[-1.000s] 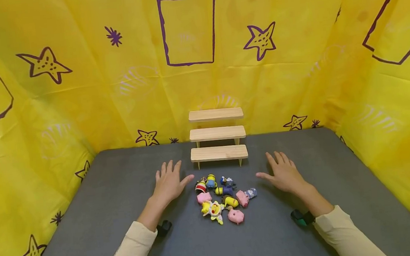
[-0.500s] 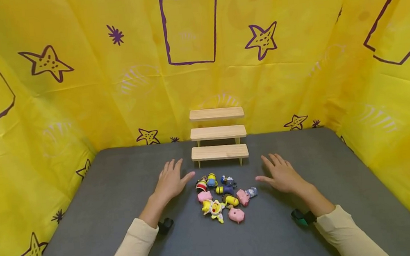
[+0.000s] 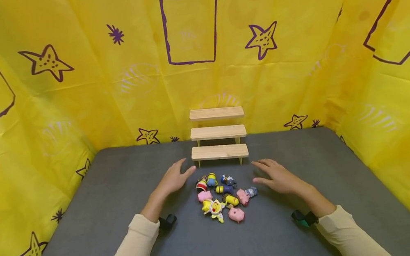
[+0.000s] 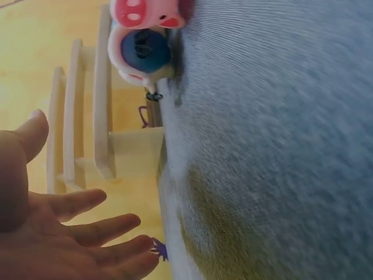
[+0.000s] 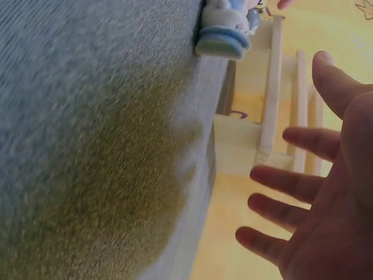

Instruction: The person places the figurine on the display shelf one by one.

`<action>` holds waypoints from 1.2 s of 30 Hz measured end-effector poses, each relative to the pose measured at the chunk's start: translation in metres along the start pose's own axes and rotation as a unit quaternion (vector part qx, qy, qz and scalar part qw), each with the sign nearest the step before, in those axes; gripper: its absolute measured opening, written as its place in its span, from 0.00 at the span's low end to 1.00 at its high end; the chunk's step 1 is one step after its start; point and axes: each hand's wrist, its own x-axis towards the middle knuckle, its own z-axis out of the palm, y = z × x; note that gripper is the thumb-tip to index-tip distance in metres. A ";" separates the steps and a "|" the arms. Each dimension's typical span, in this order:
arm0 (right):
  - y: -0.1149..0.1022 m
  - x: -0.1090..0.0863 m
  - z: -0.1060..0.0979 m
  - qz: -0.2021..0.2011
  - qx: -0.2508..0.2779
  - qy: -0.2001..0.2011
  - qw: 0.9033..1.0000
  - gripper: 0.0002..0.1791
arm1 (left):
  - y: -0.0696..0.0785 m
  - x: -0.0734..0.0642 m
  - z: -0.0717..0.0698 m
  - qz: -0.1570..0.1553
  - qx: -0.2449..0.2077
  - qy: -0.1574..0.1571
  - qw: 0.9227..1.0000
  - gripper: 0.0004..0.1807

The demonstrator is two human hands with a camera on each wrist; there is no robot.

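Several small toy figures lie in a loose cluster on the grey table. Among them are a pink pig (image 3: 237, 214), a yellow figure in a white petal-like collar (image 3: 216, 209), a yellow-and-blue figure (image 3: 211, 180) and a grey-blue figure (image 3: 251, 192). Left of the cluster hovers my left hand (image 3: 173, 179), its fingers spread and holding nothing. My right hand (image 3: 278, 176) is held over the table on the other side, fingers extended, nearest the grey-blue figure. In the left wrist view, a pink pig (image 4: 148, 13) shows at the top, beyond the thumb. The right wrist view shows a white-and-blue figure (image 5: 224, 32).
Behind the figures stands a three-step wooden display stand (image 3: 219, 152). Yellow cloth (image 3: 127, 94) printed with purple stars hangs along the back and both sides of the grey table (image 3: 217, 250). Each wrist wears a black camera.
Both hands have turned and shifted slightly inward, closer to the figures. The right hand's fingers have swung leftward. The figures and stand have stayed put.
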 end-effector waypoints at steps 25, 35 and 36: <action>-0.011 0.006 0.011 -0.055 0.041 -0.076 0.995 0.24 | 0.019 0.032 0.010 -0.053 -0.168 0.098 0.980 0.34; -0.009 0.010 0.012 -0.033 0.089 -0.108 0.990 0.19 | 0.019 0.043 0.013 -0.085 -0.244 0.119 0.959 0.27; -0.008 0.009 0.012 -0.034 0.090 -0.108 0.989 0.18 | 0.018 0.043 0.014 -0.087 -0.246 0.121 0.958 0.26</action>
